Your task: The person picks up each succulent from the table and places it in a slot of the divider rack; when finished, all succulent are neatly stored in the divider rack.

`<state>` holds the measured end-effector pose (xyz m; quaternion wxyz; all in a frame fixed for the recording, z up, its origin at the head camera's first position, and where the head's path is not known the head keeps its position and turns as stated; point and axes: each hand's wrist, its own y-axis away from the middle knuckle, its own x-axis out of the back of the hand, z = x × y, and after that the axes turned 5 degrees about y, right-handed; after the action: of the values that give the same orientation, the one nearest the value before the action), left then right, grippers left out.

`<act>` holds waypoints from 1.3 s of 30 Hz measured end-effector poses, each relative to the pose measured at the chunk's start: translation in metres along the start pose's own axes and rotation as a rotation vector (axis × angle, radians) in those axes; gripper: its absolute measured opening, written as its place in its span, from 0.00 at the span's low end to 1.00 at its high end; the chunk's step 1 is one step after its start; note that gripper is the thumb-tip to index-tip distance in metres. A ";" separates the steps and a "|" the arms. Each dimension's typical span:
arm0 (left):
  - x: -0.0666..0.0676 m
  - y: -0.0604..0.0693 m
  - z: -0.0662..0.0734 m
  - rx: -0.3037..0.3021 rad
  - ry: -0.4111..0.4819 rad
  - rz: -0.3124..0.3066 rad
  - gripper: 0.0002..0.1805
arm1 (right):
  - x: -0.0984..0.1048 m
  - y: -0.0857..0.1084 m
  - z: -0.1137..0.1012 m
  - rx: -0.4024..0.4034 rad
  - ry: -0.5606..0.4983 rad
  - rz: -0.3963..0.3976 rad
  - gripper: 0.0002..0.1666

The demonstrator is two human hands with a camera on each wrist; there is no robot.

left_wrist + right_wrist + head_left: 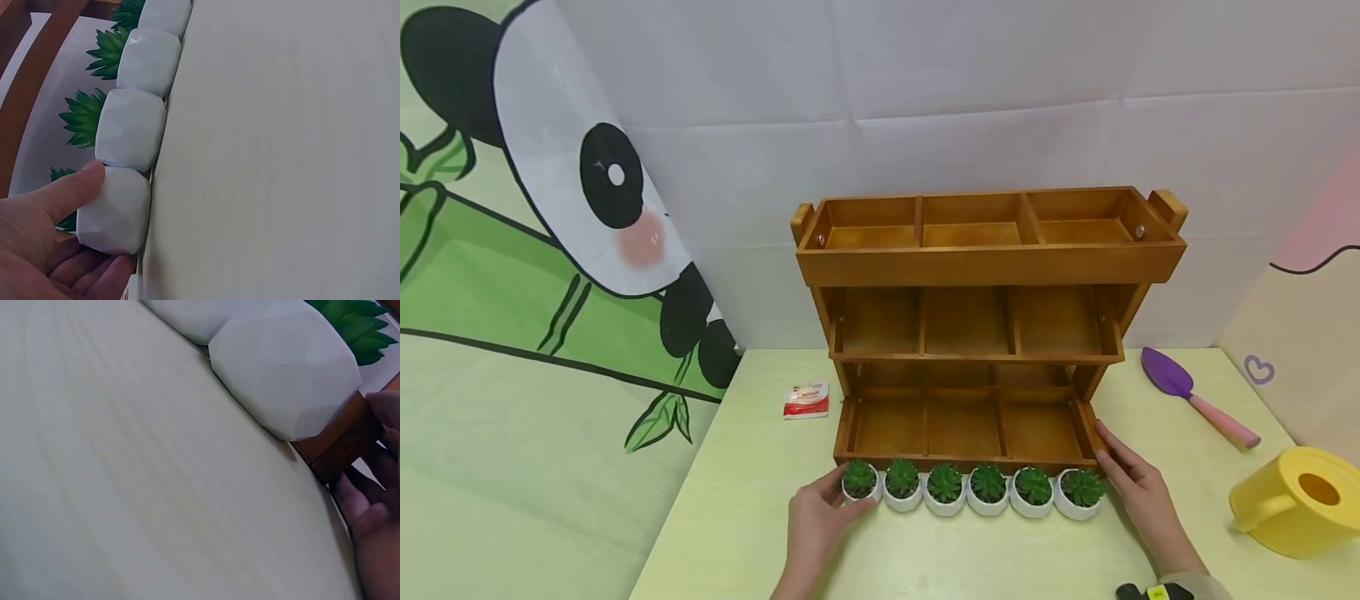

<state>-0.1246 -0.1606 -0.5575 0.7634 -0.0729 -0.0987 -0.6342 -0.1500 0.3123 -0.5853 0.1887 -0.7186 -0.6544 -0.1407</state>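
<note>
Several small potted succulents (945, 485) in white faceted pots stand in a touching row along the front of a brown wooden three-tier shelf (992, 265). My left hand (823, 517) holds the leftmost potted succulent (115, 209), thumb on the pot's near side and fingers around its outer side. At the other end, my right hand (1138, 487) touches the outer right side of the shelf's bottom tier, near its front corner (340, 440). The rightmost potted succulent (281, 369) sits just beside that corner. Each tier has three compartments, and none holds a plant.
A yellow watering can (1292, 504) stands right of my right hand. Behind it lies a purple toy trowel (1168, 372) with a pink handle. A red-and-white packet (807, 400) lies left of the shelf on the pale table (730, 500). A printed cloth hangs behind.
</note>
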 end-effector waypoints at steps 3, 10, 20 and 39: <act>0.001 0.001 0.001 0.005 0.009 -0.008 0.39 | 0.000 0.001 0.000 0.001 0.005 0.001 0.33; 0.005 0.002 0.005 0.023 -0.002 -0.010 0.39 | -0.001 0.001 -0.003 -0.015 0.011 -0.005 0.34; 0.011 0.001 0.019 0.000 0.020 -0.016 0.38 | -0.001 0.001 -0.002 0.003 0.007 0.007 0.33; 0.014 -0.019 0.044 -0.044 -0.005 -0.033 0.38 | 0.000 0.001 0.000 0.000 -0.012 -0.002 0.34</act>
<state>-0.1431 -0.1665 -0.5116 0.7506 -0.0898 -0.0879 -0.6487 -0.1488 0.3117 -0.5856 0.1847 -0.7189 -0.6561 -0.1365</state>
